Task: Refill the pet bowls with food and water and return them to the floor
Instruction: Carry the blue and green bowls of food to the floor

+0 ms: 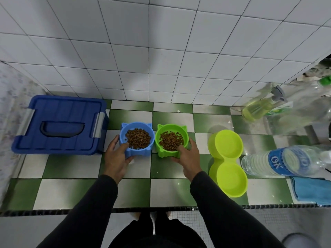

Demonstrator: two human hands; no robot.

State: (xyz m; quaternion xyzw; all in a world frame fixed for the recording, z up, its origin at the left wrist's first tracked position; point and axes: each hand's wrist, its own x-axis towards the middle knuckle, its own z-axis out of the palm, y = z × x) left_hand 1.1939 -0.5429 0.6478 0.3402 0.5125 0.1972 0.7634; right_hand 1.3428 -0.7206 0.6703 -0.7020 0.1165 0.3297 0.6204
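Left hand [116,154] grasping blue bowl [137,138], right hand [188,156] grasping green bowl [171,140], both kibble-filled, side by side on counter [71,190]. Risk: tilting while lowering to floor, spilling kibble.

A white tiled wall [161,51] rises behind a green-and-white checkered tile counter [80,192] with a dark edge strip [161,210].

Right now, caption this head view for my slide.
Left hand holds the blue bowl, right hand the green bowl, both filled with kibble.
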